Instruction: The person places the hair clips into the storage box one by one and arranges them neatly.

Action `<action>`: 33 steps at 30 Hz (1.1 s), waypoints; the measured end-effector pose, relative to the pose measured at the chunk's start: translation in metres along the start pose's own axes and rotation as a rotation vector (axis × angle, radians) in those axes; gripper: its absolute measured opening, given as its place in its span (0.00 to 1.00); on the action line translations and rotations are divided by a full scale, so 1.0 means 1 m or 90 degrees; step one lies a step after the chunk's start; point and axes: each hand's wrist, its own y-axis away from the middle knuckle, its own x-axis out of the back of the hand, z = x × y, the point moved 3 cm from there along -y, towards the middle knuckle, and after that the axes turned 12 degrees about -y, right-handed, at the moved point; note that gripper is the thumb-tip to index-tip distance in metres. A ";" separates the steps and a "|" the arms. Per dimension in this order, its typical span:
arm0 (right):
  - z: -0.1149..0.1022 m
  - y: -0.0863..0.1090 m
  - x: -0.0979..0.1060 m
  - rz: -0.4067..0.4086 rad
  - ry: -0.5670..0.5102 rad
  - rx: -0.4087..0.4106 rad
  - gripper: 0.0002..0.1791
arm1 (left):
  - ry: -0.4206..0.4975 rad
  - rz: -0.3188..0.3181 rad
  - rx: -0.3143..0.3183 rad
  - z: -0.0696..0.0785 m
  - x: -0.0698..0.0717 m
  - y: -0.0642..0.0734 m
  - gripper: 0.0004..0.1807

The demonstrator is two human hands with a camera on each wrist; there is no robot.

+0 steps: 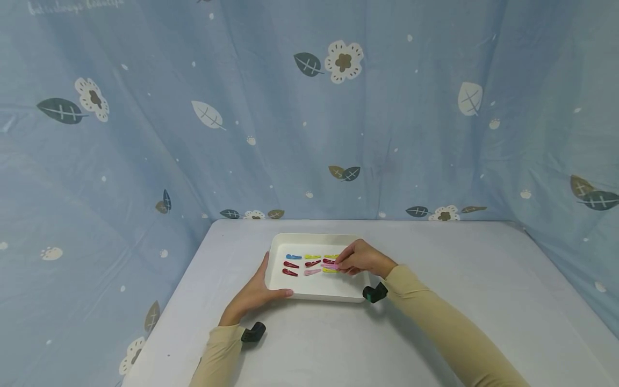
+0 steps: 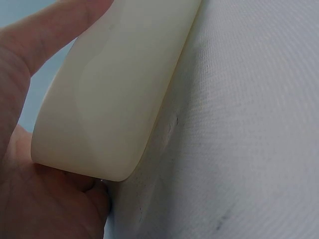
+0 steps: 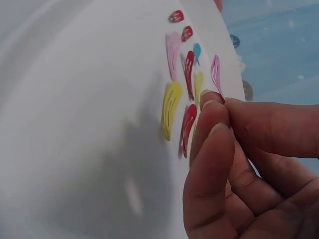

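Note:
A white shallow tray (image 1: 333, 288) holds several snap hair clips laid in short columns. My left hand (image 1: 256, 293) grips the tray's near left corner, its thumb along the front rim and its fingers at the left side. Over the right column, my right hand (image 1: 361, 259) pinches a pink hair clip (image 3: 216, 74) between thumb and fingertips. Below that clip, in the right wrist view, lie a red clip (image 3: 188, 128) and a yellow clip (image 3: 172, 107). A pale pink clip (image 1: 312, 272) lies in the middle column, and a blue clip (image 1: 293, 257) tops the left one.
The tray stands on a table with a white cloth (image 1: 435, 301). Behind and to the left hangs a blue curtain (image 1: 271, 107) printed with leaves and flowers. Black wrist cameras sit at the left cuff (image 1: 253, 332) and right cuff (image 1: 375, 293).

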 end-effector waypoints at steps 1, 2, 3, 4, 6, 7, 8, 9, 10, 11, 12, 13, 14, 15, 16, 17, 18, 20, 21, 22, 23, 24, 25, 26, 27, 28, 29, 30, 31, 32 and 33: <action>-0.001 0.000 0.000 -0.001 0.005 0.003 0.09 | 0.000 0.000 0.002 0.000 0.000 0.000 0.75; -0.001 0.001 -0.001 -0.001 0.011 0.005 0.09 | 0.001 0.000 0.003 -0.001 0.000 0.000 0.75; -0.001 0.001 -0.001 -0.002 0.018 0.007 0.09 | 0.000 -0.001 0.003 -0.001 0.000 0.000 0.75; -0.002 0.002 -0.002 0.000 0.023 0.006 0.09 | 0.001 -0.001 0.002 -0.001 0.000 0.000 0.75; -0.003 0.003 -0.003 0.005 0.035 0.004 0.08 | 0.003 -0.002 -0.001 -0.001 0.000 0.000 0.75; -0.003 0.003 -0.003 0.008 0.045 0.004 0.08 | 0.002 -0.002 -0.004 -0.001 0.000 0.000 0.75; -0.004 0.003 -0.004 0.011 0.052 0.001 0.08 | 0.003 -0.002 -0.006 0.000 0.000 0.000 0.75; -0.004 0.003 -0.005 0.012 0.062 0.003 0.07 | 0.004 -0.003 -0.009 0.000 0.000 0.000 0.74; -0.003 0.003 -0.006 0.015 0.069 0.001 0.07 | 0.004 -0.003 -0.009 0.000 0.000 0.000 0.74; -0.003 0.003 -0.006 0.018 0.076 -0.001 0.06 | 0.004 -0.003 -0.010 0.000 0.000 0.000 0.74; -0.003 0.003 -0.007 0.021 0.081 -0.003 0.06 | 0.004 -0.003 -0.011 0.001 0.001 0.000 0.74; -0.003 0.002 -0.007 0.023 0.088 -0.005 0.05 | 0.005 -0.002 -0.011 0.001 0.001 0.000 0.74; -0.002 0.002 -0.008 0.027 0.093 -0.007 0.05 | 0.006 -0.003 -0.012 0.001 0.000 0.000 0.74; -0.002 0.002 -0.008 0.030 0.100 -0.008 0.04 | 0.005 -0.003 -0.011 0.001 0.000 0.000 0.74; -0.002 0.002 -0.008 0.034 0.103 -0.012 0.04 | 0.003 -0.003 -0.010 0.001 0.000 0.000 0.74; -0.002 0.002 -0.009 0.037 0.108 -0.015 0.03 | 0.004 -0.004 -0.009 0.000 0.000 0.000 0.74; -0.002 0.002 -0.010 0.040 0.119 -0.013 0.03 | 0.004 -0.003 -0.008 0.000 0.000 0.000 0.74; -0.002 0.002 -0.011 0.046 0.136 -0.015 0.03 | 0.002 -0.002 -0.005 0.000 0.000 0.000 0.75; -0.002 0.002 -0.012 0.048 0.145 -0.016 0.02 | 0.000 -0.002 -0.003 0.000 0.000 0.000 0.75; -0.002 0.002 -0.013 0.050 0.155 -0.016 0.02 | -0.001 -0.002 -0.002 0.000 0.000 0.000 0.75; -0.001 0.002 -0.013 0.053 0.165 -0.014 0.02 | -0.001 -0.001 -0.001 0.000 0.000 0.000 0.75; -0.001 0.001 -0.014 0.055 0.176 -0.012 0.02 | -0.003 -0.002 -0.002 0.000 0.000 0.000 0.74; -0.001 0.001 -0.014 0.057 0.181 -0.013 0.02 | -0.003 -0.002 -0.003 0.000 0.000 0.000 0.74; 0.000 0.001 -0.014 0.058 0.189 -0.011 0.02 | -0.004 -0.002 -0.005 0.000 0.000 -0.001 0.74; 0.000 0.002 -0.015 0.059 0.195 -0.009 0.02 | -0.004 -0.002 -0.006 0.000 0.000 -0.001 0.74; 0.000 0.002 -0.015 0.059 0.199 -0.006 0.02 | -0.003 -0.003 -0.007 0.000 0.000 -0.001 0.74; 0.000 0.002 -0.015 0.058 0.202 -0.004 0.02 | -0.005 -0.002 -0.008 0.000 0.000 -0.001 0.74; 0.000 0.002 -0.015 0.057 0.207 -0.004 0.02 | -0.007 -0.002 -0.008 0.000 0.000 -0.001 0.73; 0.000 0.002 -0.015 0.055 0.211 -0.003 0.02 | -0.007 -0.001 -0.007 0.000 0.000 -0.001 0.73; 0.000 0.002 -0.016 0.053 0.213 -0.004 0.02 | -0.008 -0.001 -0.007 0.000 0.000 -0.001 0.73; 0.000 0.002 -0.016 0.051 0.215 -0.004 0.02 | -0.008 -0.001 -0.006 0.000 0.000 -0.001 0.73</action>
